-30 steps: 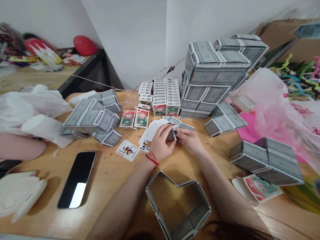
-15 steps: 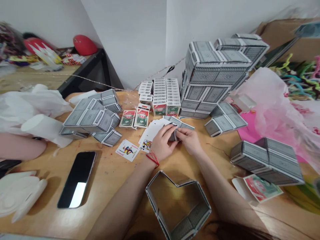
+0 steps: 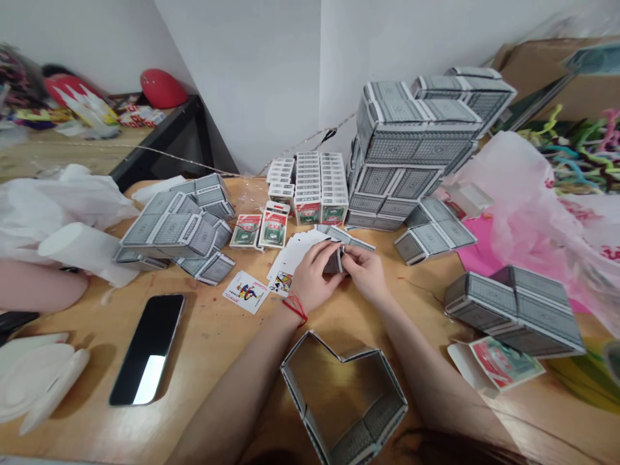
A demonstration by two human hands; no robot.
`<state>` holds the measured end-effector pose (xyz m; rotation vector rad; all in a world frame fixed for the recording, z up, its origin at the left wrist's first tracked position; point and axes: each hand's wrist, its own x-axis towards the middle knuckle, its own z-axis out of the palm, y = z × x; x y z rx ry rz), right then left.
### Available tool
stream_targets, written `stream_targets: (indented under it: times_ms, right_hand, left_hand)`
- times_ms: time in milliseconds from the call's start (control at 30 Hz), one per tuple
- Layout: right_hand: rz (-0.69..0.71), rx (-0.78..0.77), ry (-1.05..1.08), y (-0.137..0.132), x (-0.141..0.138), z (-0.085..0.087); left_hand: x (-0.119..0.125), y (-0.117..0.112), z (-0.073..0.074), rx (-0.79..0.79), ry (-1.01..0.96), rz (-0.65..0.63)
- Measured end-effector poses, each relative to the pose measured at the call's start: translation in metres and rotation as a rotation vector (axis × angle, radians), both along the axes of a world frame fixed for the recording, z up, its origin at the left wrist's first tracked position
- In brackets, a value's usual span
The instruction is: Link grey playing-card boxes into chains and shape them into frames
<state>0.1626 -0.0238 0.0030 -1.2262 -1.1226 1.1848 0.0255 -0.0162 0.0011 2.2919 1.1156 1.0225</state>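
My left hand [image 3: 312, 274] and my right hand [image 3: 365, 274] meet over the middle of the wooden table [image 3: 213, 336], both closed on a small stack of grey-backed playing cards [image 3: 335, 260] held between them. A red string circles my left wrist. Under and behind the hands lies a spread of loose white cards [image 3: 296, 252], and a joker card [image 3: 247, 290] lies face up to the left. A heart-shaped frame made of cards [image 3: 346, 394] stands just in front of me between my forearms.
Blocks built of card packs: a tall one [image 3: 411, 142] at the back right, others at left [image 3: 169, 229] and right [image 3: 518, 307]. Rows of card boxes [image 3: 310, 184] stand at the back. A phone [image 3: 148, 349] lies at the front left. Another person's arm [image 3: 39, 287] rests at the left edge.
My right hand has drawn a little closer to the left one, fingers working on the card stack. Nothing else has moved.
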Motion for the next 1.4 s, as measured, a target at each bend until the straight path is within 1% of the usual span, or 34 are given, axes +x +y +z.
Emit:
stream_targets:
  times_ms: [133, 433, 633, 767, 1033, 1267, 1400]
  right_hand:
    - [0.010, 0.030, -0.015, 0.0001, 0.0011, 0.0008]
    - [0.036, 0.019, 0.037, 0.0004, 0.0033, -0.0047]
    - [0.053, 0.049, 0.023, -0.0005, 0.0016, -0.0018]
    - [0.067, 0.023, 0.037, -0.0006, 0.0006, -0.0016]
    - [0.052, -0.012, 0.031, -0.0006, -0.0015, -0.0018]
    - [0.060, -0.080, 0.124, 0.0009, -0.0001, -0.0021]
    - [0.045, -0.074, 0.089, 0.0016, 0.0015, -0.0045]
  left_hand:
    - [0.0000, 0.0006, 0.0000, 0.004, -0.020, 0.014]
    - [-0.0005, 0.0016, 0.0027, -0.007, -0.042, 0.042]
    - [-0.0002, 0.0009, 0.0035, -0.017, -0.058, 0.042]
    - [0.0005, 0.0010, 0.0038, -0.018, -0.059, 0.032]
    - [0.0001, 0.0028, 0.0002, 0.008, -0.076, 0.028]
    - [-0.0005, 0.0028, 0.0007, 0.017, -0.077, 0.047]
    - [-0.0001, 0.0023, 0.0016, -0.003, -0.069, 0.036]
